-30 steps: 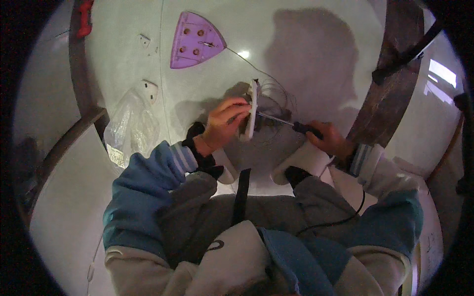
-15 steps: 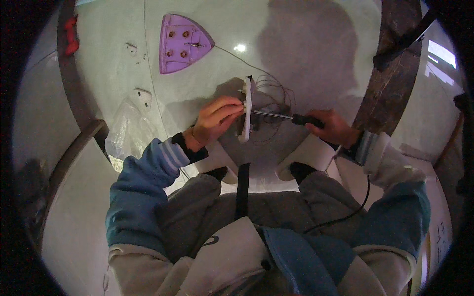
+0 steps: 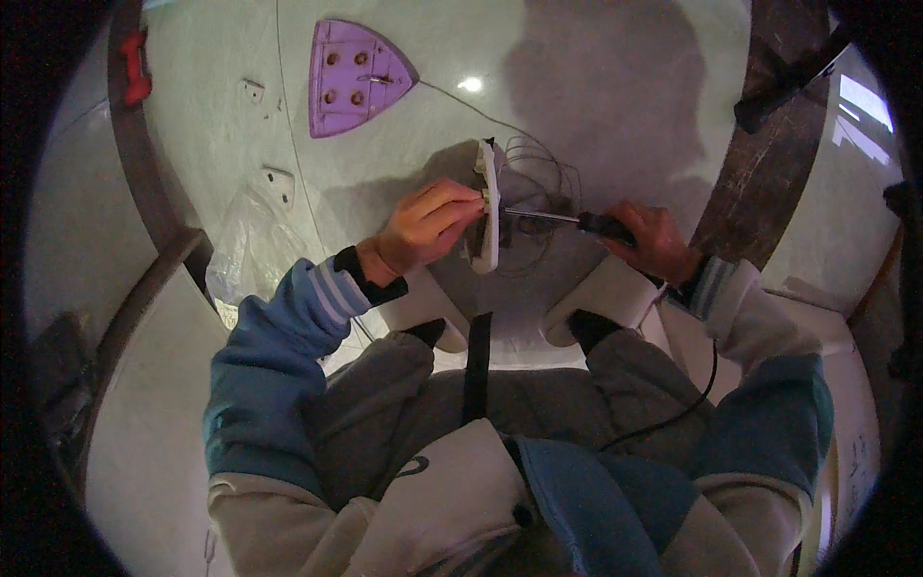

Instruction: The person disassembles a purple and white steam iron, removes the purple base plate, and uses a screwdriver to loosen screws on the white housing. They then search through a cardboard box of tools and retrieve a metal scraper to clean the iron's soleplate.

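Observation:
My left hand point(image 3: 430, 223) is closed, its fingertips pinching the left side of a thin white panel point(image 3: 492, 231). I see the panel almost edge-on, held upright with its darker, uneven side toward my left hand; the exact grip is hidden behind my fingers. In my right hand point(image 3: 657, 237) is a screwdriver point(image 3: 598, 226) with a black handle and a metal shaft. The shaft points left and its tip meets the panel's right face. Thin wires point(image 3: 548, 159) lie loosely looped beyond and beside the panel.
A purple rounded-triangle shell point(image 3: 370, 113) lies at the far left, a wire running from its corner. Two small white pieces point(image 3: 279, 186) point(image 3: 252, 91) and a clear plastic bag point(image 3: 248, 245) are at left. A red object point(image 3: 137, 67) sits far left, a black bar point(image 3: 788, 87) far right.
The panel and both hands have shifted slightly to the right. The screwdriver tip stays against the panel, and both grips look the same.

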Action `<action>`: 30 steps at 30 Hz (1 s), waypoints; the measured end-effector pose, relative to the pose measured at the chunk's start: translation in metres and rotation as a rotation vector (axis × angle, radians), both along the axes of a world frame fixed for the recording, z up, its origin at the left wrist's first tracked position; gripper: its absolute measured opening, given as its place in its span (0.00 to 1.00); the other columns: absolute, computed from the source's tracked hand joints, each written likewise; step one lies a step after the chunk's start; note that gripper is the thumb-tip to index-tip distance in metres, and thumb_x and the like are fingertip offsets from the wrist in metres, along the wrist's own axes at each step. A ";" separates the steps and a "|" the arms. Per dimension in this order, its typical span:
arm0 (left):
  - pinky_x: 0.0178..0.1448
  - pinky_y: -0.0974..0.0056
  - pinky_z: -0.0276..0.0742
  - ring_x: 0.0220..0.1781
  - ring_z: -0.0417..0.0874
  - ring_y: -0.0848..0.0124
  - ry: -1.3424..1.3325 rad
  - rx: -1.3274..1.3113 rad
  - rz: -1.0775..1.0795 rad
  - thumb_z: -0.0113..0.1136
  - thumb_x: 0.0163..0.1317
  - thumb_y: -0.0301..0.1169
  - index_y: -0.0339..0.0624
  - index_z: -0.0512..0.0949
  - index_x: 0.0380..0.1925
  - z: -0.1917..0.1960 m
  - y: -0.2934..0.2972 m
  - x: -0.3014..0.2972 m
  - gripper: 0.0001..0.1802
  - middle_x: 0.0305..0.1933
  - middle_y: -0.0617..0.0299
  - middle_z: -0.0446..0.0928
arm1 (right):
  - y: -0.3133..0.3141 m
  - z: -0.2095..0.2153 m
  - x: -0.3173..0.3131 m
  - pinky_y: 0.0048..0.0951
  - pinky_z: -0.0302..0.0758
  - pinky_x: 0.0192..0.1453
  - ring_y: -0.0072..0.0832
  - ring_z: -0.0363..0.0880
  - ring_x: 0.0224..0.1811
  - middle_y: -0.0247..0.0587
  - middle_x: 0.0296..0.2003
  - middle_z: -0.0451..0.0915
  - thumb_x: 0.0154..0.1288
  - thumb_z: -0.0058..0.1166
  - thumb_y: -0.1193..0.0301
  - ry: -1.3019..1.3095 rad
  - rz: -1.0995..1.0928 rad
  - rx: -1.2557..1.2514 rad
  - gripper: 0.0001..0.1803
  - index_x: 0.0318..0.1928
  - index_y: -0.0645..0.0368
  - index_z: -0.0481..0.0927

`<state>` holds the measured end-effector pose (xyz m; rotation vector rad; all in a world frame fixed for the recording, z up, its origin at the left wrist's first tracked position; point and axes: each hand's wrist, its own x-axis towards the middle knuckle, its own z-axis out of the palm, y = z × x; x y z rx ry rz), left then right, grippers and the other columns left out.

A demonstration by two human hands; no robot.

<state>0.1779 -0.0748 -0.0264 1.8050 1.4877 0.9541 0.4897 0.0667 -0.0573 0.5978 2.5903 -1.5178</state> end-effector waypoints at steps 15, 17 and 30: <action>0.46 0.64 0.78 0.43 0.80 0.59 -0.115 -0.121 0.099 0.64 0.48 0.19 0.36 0.76 0.38 0.000 -0.003 0.002 0.15 0.43 0.54 0.76 | 0.002 0.016 -0.014 0.35 0.71 0.28 0.35 0.75 0.22 0.47 0.24 0.76 0.61 0.56 0.61 -0.273 -0.100 -0.454 0.16 0.42 0.61 0.76; 0.47 0.65 0.78 0.44 0.80 0.61 -0.171 -0.147 0.138 0.63 0.50 0.19 0.36 0.76 0.40 0.001 -0.006 0.005 0.15 0.45 0.54 0.75 | 0.001 0.017 -0.013 0.34 0.70 0.28 0.32 0.74 0.22 0.46 0.22 0.75 0.61 0.56 0.61 -0.307 -0.119 -0.460 0.16 0.41 0.61 0.76; 0.55 0.63 0.75 0.55 0.74 0.63 -0.449 -0.360 0.281 0.67 0.52 0.29 0.36 0.73 0.50 0.017 -0.024 0.017 0.24 0.57 0.54 0.69 | -0.004 0.016 -0.012 0.31 0.66 0.26 0.27 0.66 0.20 0.42 0.20 0.71 0.61 0.56 0.65 -0.281 -0.148 -0.435 0.13 0.38 0.63 0.77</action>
